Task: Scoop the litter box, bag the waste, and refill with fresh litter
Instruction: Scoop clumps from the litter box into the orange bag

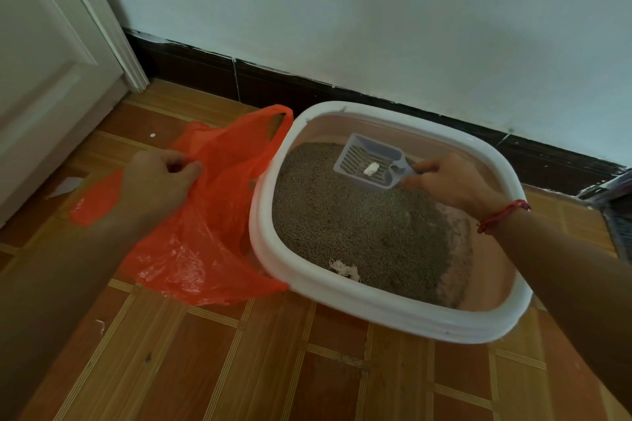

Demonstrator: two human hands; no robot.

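Head view: the litter box, white-rimmed with a pinkish inside, sits on the tiled floor just short of the dark baseboard. Grey-brown litter covers most of its bottom; along the box's right side the bare pink base shows. Above the far part of the box the right hand is closed around the handle of a pale slotted scoop, held over the litter with its open end toward the box's far-left corner. A small white lump lies in the scoop. A red cord circles the right wrist. Near the box's front rim a frayed white clump rests on the litter.

Touching the box's left wall, an orange bag lies crumpled on the floor, one handle loop standing up by the box's far-left corner. The left hand, left of the box, pinches the bag's edge in a closed grip. Farther left of the box stands a white door, with small white scraps on the floor near it.
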